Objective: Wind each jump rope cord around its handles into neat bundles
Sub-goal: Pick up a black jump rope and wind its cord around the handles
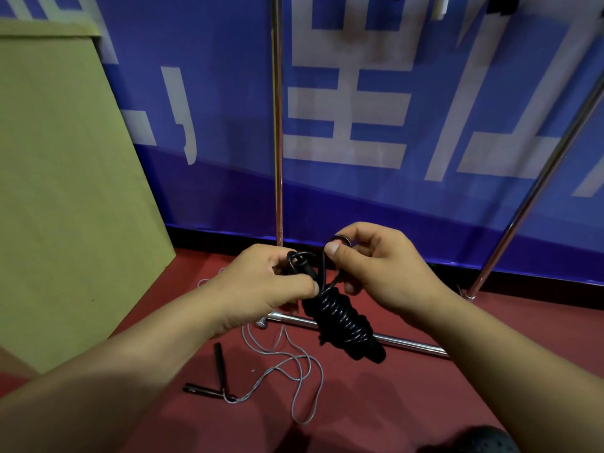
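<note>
I hold a black jump rope bundle point(348, 322) in the air between both hands, its cord coiled tightly round the handles. My left hand point(261, 282) pinches the upper end of the bundle, where a small cord loop sticks out. My right hand point(379, 266) pinches the free end of the black cord between thumb and fingers, just above the coils. On the red floor below lies a second jump rope: two black handles point(219, 371) crossed in an L, with its grey cord point(294, 364) loose in tangled loops.
A chrome rack stands ahead, with an upright pole point(277, 125), a slanted pole point(539, 188) at the right and a base bar point(408, 343) along the floor. A blue banner point(359, 93) hangs behind it. A tan board point(65, 174) leans at the left. A dark shoe point(483, 441) shows bottom right.
</note>
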Available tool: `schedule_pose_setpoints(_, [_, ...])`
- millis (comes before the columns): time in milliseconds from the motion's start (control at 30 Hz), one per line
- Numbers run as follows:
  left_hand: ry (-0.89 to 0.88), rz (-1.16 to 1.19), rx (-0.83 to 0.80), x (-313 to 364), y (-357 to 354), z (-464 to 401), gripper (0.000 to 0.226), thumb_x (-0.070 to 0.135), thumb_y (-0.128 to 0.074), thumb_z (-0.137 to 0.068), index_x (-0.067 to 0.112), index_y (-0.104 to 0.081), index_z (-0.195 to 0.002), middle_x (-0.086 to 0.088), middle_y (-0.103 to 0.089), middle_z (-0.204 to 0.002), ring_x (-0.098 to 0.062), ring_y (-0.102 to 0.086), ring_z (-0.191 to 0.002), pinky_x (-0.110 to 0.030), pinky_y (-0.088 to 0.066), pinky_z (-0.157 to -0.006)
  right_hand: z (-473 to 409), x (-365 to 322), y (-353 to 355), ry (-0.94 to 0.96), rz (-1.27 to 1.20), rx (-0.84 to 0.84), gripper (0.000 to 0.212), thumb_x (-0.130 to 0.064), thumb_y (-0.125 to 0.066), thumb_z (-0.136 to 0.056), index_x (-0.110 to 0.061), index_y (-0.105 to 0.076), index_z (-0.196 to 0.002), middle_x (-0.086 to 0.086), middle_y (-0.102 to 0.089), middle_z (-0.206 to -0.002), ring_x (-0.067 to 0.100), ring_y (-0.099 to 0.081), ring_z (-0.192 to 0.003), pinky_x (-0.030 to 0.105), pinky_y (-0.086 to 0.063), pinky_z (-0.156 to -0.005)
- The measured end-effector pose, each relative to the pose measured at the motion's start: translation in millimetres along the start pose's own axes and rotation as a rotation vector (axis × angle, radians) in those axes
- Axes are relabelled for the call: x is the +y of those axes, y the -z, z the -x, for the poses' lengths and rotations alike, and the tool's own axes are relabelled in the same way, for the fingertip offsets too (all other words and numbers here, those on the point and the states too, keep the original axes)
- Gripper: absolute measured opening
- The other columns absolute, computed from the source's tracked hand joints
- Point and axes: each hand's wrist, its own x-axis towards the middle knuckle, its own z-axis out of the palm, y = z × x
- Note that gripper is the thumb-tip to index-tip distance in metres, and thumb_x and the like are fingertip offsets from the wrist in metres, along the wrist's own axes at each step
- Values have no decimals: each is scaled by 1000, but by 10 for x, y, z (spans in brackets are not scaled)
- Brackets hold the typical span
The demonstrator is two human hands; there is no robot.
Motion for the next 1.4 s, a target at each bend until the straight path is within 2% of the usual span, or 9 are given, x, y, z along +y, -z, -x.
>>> schedule_pose_setpoints(133, [-34,72,16,45,-33,18,14,31,-67,-68,19,-69,-75,1,-62,-74,-12,-58,-71,-32,-50,-72,-31,-15,-83,-14,-93,47,13,-18,-64,-94,-8,-61,-86,9,-56,-59,16,-51,-46,25,-44,-49])
schedule_pose_setpoints(233, [-47,136,18,45,-84,10,14,23,-61,-86,14,-69,-92,2,-67,-84,-13,-64,-85,-31,-55,-81,-50,-27,-135,-36,-184,111,14,-18,-63,-95,-5,-61,-90,7,-58,-59,14,-50,-47,24,-42,-46])
schedule_pose_setpoints(400, [-25,293,79,107,-214,26,15,26,-52,-101,16,-62,-103,10,-70,-82,-2,-67,-76,-18,-53,-65,-74,-17,-229,-67,-276,248,18,-20,-61,-96,-2,-59,-95,7,-60,-58,19,-54,-50,30,-45,-51])
schedule_pose_setpoints(667, [45,390,153,86,-305,21,21,33,-55,-98,18,-65,-109,5,-70,-89,-9,-66,-85,-28,-51,-69,-130,99,-305,8,-31,440,13,-29,-58,-93,-18,-54,-87,12,-62,-60,19,-50,-52,42,-45,-57])
schedule_pose_setpoints(833, [107,488,142,92,-336,36,25,28,-43,-105,21,-64,-117,2,-73,-102,-11,-67,-96,-36,-51,-88,-115,113,-351,27,-4,429,13,-30,-57,-93,-21,-53,-85,7,-59,-56,19,-48,-51,43,-45,-56])
schedule_pose_setpoints(1000, [197,703,160,163,-290,37,36,30,-39,-105,8,-65,-120,-18,-72,-106,-22,-68,-82,-35,-52,-72,-53,31,-367,93,-60,378,14,-26,-58,-96,-19,-52,-86,0,-59,-52,16,-52,-43,33,-44,-49])
schedule_pose_setpoints(1100, [283,789,136,209,-235,52,41,34,-39,-103,5,-65,-114,-12,-69,-81,-24,-66,-65,-36,-53,-67,15,-22,-383,201,77,359,13,-28,-58,-97,-22,-51,-87,3,-64,-57,14,-59,-44,27,-46,-51])
schedule_pose_setpoints(1267, [347,884,20,227,-142,83,43,37,-37,-102,6,-66,-106,-12,-63,-78,-27,-63,-65,-35,-52,-62,66,-55,-342,460,290,379,9,-29,-61,-95,-31,-53,-92,-7,-60,-61,5,-55,-52,9,-36,-52])
schedule_pose_setpoints(1400, [375,893,13,235,-121,108,41,40,-42,-100,11,-70,-102,-11,-70,-88,-29,-70,-69,-37,-54,-66,88,-84,-312,503,215,288,8,-26,-61,-96,-33,-56,-96,-5,-63,-64,8,-64,-52,21,-52,-49])
